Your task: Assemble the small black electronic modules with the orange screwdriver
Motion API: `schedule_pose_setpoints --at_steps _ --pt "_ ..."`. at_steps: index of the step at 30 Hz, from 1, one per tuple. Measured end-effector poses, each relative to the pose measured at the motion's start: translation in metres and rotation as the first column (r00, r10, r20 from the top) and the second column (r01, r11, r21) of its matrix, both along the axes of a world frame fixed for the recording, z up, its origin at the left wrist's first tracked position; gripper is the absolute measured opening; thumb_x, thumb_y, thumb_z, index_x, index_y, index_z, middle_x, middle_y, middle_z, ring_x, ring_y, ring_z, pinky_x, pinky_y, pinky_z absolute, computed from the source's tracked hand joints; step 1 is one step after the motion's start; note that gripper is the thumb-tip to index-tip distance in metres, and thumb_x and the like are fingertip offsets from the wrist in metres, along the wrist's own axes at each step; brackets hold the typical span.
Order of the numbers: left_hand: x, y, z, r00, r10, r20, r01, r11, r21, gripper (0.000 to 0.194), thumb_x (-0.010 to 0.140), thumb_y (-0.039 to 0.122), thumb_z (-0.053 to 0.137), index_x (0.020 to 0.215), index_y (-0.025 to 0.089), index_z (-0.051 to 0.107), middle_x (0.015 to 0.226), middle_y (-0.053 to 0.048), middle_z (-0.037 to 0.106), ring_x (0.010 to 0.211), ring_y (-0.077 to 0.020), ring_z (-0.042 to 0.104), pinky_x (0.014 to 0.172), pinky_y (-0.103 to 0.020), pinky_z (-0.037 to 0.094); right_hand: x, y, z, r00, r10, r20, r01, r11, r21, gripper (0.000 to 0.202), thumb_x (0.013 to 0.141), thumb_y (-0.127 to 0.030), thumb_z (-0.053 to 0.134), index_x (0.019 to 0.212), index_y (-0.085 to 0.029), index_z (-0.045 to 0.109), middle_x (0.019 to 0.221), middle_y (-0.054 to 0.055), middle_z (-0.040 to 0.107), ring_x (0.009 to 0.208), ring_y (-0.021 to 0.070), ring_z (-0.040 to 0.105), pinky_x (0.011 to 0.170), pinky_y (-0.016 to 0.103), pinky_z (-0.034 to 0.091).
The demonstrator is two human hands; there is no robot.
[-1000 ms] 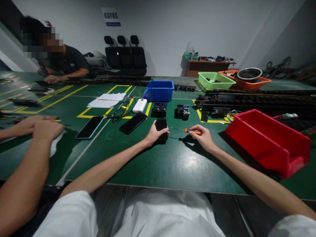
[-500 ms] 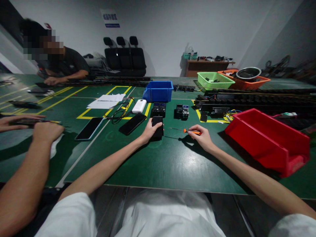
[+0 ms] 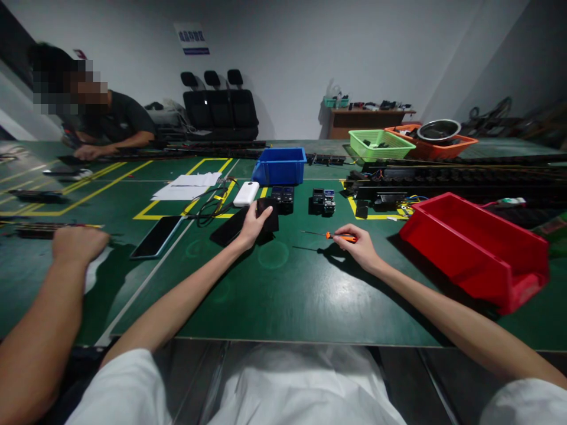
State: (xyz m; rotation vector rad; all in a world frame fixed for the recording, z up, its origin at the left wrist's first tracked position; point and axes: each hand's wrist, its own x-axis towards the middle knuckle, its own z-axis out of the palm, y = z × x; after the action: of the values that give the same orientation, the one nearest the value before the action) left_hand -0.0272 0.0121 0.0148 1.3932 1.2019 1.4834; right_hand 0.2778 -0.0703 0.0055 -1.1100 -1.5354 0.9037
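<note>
My left hand [image 3: 253,226] is closed around a flat-sided black box [image 3: 271,219], held tilted above the green table. A black phone [image 3: 225,229] lies partly hidden behind that hand. Between the fingertips of my right hand [image 3: 361,247] is a slim screwdriver [image 3: 342,236] with an orange handle, its thin shaft pointing left toward the box but apart from it. Just beyond the box stand small black modules [image 3: 282,198]. Farther right is another pair of small modules [image 3: 323,200], one showing bare metallic parts.
A red bin [image 3: 478,248] stands at the right, a blue bin [image 3: 280,166] at the back. White power bank [image 3: 246,193], papers [image 3: 186,186], cables and a second phone [image 3: 157,237] lie leftward. A neighbour's arm [image 3: 57,301] reaches in at left; another person sits across.
My left hand has moved left and turned the black box from upright to tilted. My right hand keeps the screwdriver in nearly the same place. The view has shifted slightly.
</note>
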Motion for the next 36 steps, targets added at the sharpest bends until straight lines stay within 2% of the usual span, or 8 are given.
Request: schedule_pose_setpoints --at_steps 5,9,13,17,23,27,31,36 --pt "-0.016 0.036 0.016 0.997 0.010 -0.072 -0.009 1.000 0.025 0.056 0.077 0.054 0.065 0.117 0.018 0.049 0.104 -0.006 0.059 0.095 -0.0181 0.059 0.086 -0.034 0.051 0.000 0.001 0.000 1.000 -0.004 -0.008 0.004 1.000 -0.001 0.031 0.074 -0.045 0.073 0.086 -0.018 0.065 0.074 0.001 0.062 0.061 0.0123 0.053 0.057 0.026 0.041" --pt "-0.030 0.076 0.030 0.955 0.077 -0.285 -0.073 0.997 0.026 0.057 0.077 0.054 0.067 0.115 0.015 0.050 0.106 -0.009 0.059 0.099 -0.0200 0.058 0.095 -0.039 0.047 0.000 0.002 -0.001 1.000 -0.002 -0.029 0.002 1.000 -0.016 0.032 0.073 -0.045 0.074 0.086 -0.018 0.065 0.070 0.000 0.060 0.060 0.0122 0.052 0.056 0.026 0.041" --pt "-0.040 0.111 0.036 0.859 0.136 -0.494 -0.196 0.978 -0.071 0.064 0.078 0.057 0.065 0.120 0.013 0.048 0.112 -0.014 0.061 0.102 -0.0245 0.060 0.096 -0.042 0.045 0.001 0.002 -0.001 1.000 -0.001 -0.027 0.000 1.000 -0.022 0.032 0.073 -0.045 0.073 0.086 -0.017 0.065 0.071 0.000 0.060 0.060 0.0120 0.052 0.056 0.025 0.040" --pt "-0.038 0.134 0.033 0.733 0.027 -0.680 -0.221 0.954 -0.201 0.073 0.082 0.056 0.060 0.137 0.016 0.035 0.128 -0.017 0.057 0.107 -0.0261 0.062 0.092 -0.037 0.048 0.002 0.004 -0.002 1.000 -0.007 -0.007 0.007 1.000 -0.004 0.031 0.074 -0.044 0.073 0.086 -0.016 0.065 0.072 0.000 0.061 0.060 0.0115 0.052 0.057 0.025 0.040" --pt "-0.021 0.149 0.027 0.485 -0.029 -0.874 -0.236 0.958 -0.162 0.059 0.091 0.054 0.040 0.136 0.015 0.040 0.131 -0.018 0.058 0.119 -0.0288 0.058 0.097 -0.037 0.044 0.003 0.006 -0.004 1.000 -0.005 -0.017 0.005 1.000 -0.018 0.030 0.074 -0.042 0.074 0.087 -0.016 0.065 0.074 0.001 0.061 0.061 0.0116 0.053 0.058 0.026 0.041" --pt "-0.012 0.151 0.023 0.443 -0.044 -0.896 -0.247 0.954 -0.169 0.062 0.088 0.058 0.043 0.132 0.015 0.046 0.132 -0.021 0.057 0.122 -0.0342 0.055 0.099 -0.044 0.042 0.003 0.005 -0.003 1.000 0.000 -0.019 0.000 1.000 -0.014 0.029 0.075 -0.041 0.074 0.087 -0.016 0.065 0.075 0.001 0.062 0.061 0.0111 0.052 0.058 0.025 0.041" --pt "-0.003 0.146 0.022 0.366 -0.055 -0.929 -0.250 0.956 -0.155 0.061 0.091 0.058 0.032 0.132 0.016 0.046 0.130 -0.023 0.058 0.120 -0.0366 0.057 0.097 -0.049 0.043 0.001 0.004 -0.002 1.000 0.001 -0.017 -0.001 1.000 -0.010 0.029 0.074 -0.041 0.074 0.087 -0.016 0.065 0.077 0.002 0.063 0.062 0.0111 0.053 0.059 0.025 0.042" --pt "0.010 0.139 0.024 0.354 -0.077 -0.932 -0.186 0.971 -0.151 0.060 0.093 0.055 0.028 0.136 0.016 0.044 0.128 -0.022 0.059 0.120 -0.0353 0.056 0.098 -0.048 0.042 0.000 0.004 -0.001 1.000 0.019 -0.012 -0.020 0.999 -0.032 0.030 0.074 -0.041 0.073 0.088 -0.016 0.065 0.077 0.001 0.064 0.062 0.0118 0.055 0.060 0.026 0.043"
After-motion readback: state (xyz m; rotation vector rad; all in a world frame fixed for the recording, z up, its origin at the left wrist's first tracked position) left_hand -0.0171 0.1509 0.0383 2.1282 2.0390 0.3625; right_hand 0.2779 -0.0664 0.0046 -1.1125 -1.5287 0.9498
